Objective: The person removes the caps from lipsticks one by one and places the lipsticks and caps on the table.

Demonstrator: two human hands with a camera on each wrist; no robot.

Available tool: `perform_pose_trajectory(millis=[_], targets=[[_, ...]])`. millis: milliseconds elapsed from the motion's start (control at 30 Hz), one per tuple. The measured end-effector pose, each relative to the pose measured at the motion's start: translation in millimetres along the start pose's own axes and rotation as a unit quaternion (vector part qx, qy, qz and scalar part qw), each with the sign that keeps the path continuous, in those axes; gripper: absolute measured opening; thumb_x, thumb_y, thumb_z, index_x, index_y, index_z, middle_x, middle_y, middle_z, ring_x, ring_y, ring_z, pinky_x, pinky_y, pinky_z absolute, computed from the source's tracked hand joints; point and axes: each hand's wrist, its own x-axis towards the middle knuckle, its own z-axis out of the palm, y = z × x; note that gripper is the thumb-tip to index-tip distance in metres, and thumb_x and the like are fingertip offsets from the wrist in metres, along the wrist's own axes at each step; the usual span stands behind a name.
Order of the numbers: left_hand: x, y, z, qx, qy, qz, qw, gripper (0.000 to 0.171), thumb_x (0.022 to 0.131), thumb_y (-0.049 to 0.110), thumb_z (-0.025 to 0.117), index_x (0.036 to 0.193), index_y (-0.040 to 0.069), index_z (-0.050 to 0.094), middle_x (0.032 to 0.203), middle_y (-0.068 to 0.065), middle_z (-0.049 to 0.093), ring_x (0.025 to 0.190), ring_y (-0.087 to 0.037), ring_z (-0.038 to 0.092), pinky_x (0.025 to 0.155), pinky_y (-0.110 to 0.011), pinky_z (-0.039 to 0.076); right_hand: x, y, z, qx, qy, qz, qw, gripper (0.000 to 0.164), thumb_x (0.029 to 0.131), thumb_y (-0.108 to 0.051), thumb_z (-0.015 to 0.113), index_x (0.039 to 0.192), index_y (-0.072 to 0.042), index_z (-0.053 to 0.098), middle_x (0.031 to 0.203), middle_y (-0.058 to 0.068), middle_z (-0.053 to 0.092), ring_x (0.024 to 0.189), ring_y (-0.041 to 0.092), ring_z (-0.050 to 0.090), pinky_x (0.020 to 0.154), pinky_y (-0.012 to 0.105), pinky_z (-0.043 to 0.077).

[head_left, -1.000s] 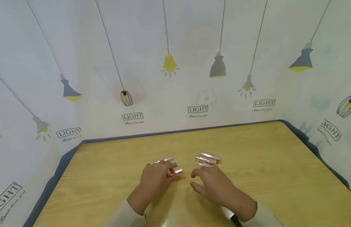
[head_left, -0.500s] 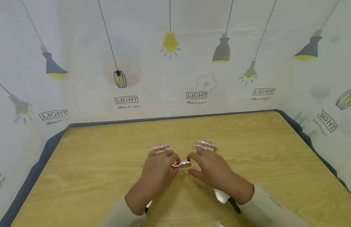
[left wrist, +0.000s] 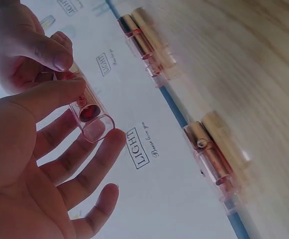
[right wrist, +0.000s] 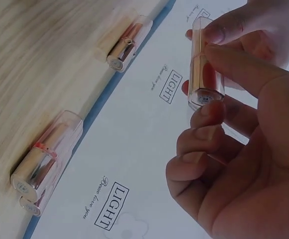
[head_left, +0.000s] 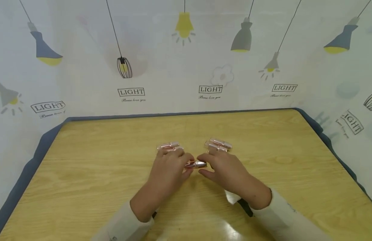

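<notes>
Two hands are engaged on one lipstick tube [head_left: 199,164], which I find lying crosswise between them, apparently lifted off the counter [head_left: 98,174], though I cannot confirm the clearance from my station. The left hand [head_left: 170,168] pinches the tube at its clear cap [left wrist: 98,129], its outer fingers loosely spread; the right hand [head_left: 229,170] pinches the metallic base [right wrist: 198,74], its remaining fingers curled below the tube. Neither grip is wide: each is closed to roughly the tube's own thickness. For sound handling I would recommend that both grips be held in line with the tube's long axis, with light, even pressure, since a sideways twist could, in my judgement, strain the clear plastic. The smooth metal looks liable to slip, so full finger contact is advised. Other items: a left pair of tubes [head_left: 169,145] lies beyond the held tube and to its left, close to the left hand's knuckles; a right group of tubes [head_left: 220,143], at least two, lies beyond it and to its right, partly hidden by the right hand. I record these as the chief obstructions; a forward drift of either hand would probably knock them. Well beyond the held tube stands the printed wall [head_left: 162,67].
</notes>
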Motion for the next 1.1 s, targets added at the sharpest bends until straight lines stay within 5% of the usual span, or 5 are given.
perform_pose_trajectory(millis=[500, 1100], targets=[[-3.3, 5.6, -9.2, -0.020, -0.012, 0.006, 0.9997, 0.028, 0.081, 0.037, 0.084, 0.105, 0.027, 0.073, 0.094, 0.007, 0.069, 0.085, -0.011, 0.068, 0.084, -0.041, 0.042, -7.8, -3.5, -4.3, 0.011, 0.045, -0.028, 0.999, 0.019, 0.081, -0.028, 0.084, 0.097, -0.019, 0.077, 0.091, -0.004, 0.058, 0.064, 0.002, 0.045, 0.051, 0.016, 0.037], [-5.0, 4.7, -5.7, -0.020, -0.026, 0.011, 0.9994, 0.025, 0.084, 0.038, 0.081, 0.105, 0.028, 0.073, 0.094, 0.009, 0.070, 0.085, -0.009, 0.066, 0.086, -0.043, 0.042, -7.9, -2.8, -4.6, 0.002, 0.009, -0.023, 1.000, 0.020, 0.083, -0.029, 0.083, 0.098, -0.018, 0.078, 0.083, -0.006, 0.060, 0.066, 0.003, 0.046, 0.052, 0.015, 0.037]])
